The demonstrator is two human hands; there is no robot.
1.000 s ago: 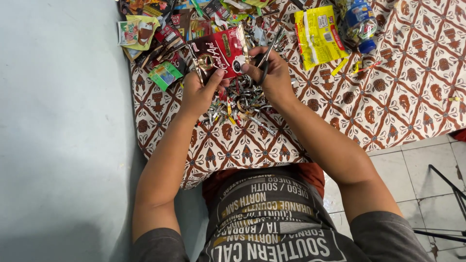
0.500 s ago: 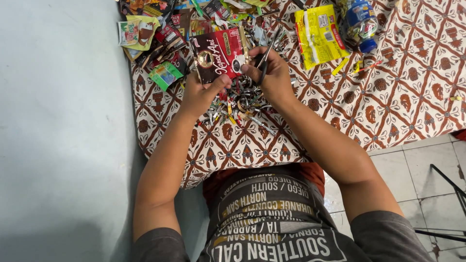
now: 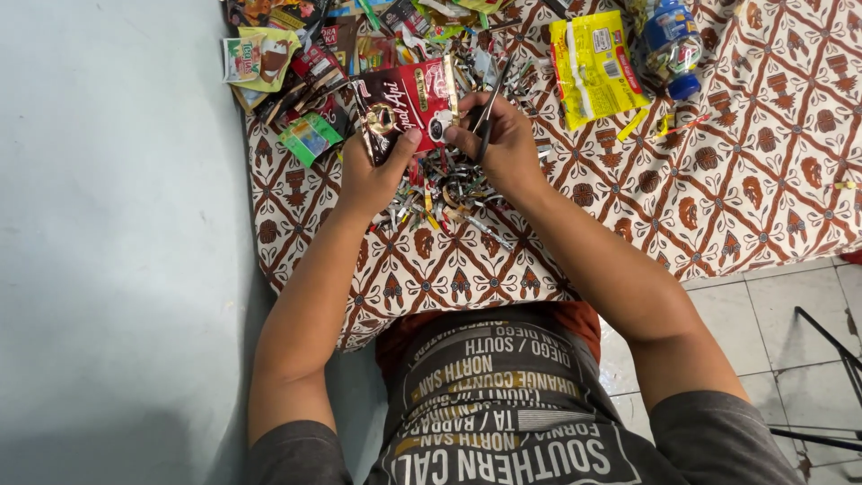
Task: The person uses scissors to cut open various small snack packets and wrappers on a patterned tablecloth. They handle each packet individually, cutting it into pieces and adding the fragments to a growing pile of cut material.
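Observation:
My left hand (image 3: pixel 375 171) grips the lower left edge of a red and brown foil sachet (image 3: pixel 409 101) and holds it up over the patterned cloth. My right hand (image 3: pixel 503 145) is closed around a pair of dark scissors (image 3: pixel 489 110), whose blades point up beside the sachet's right edge, and its thumb touches that edge. Below both hands lies a heap of thin cut wrapper strips (image 3: pixel 449 193).
Brown and white batik cloth (image 3: pixel 745 171) covers the floor. A pile of colourful empty wrappers (image 3: pixel 296 63) sits at the top left, a yellow packet (image 3: pixel 593 67) and a blue-capped plastic bottle (image 3: pixel 672 45) at the top right. A pale wall (image 3: pixel 117 242) stands left; white tiles (image 3: pixel 790 314) lie right.
The sachet has been raised and turned flatter toward the camera, and the scissors now stand at its right edge. Both hands stay in the same spot.

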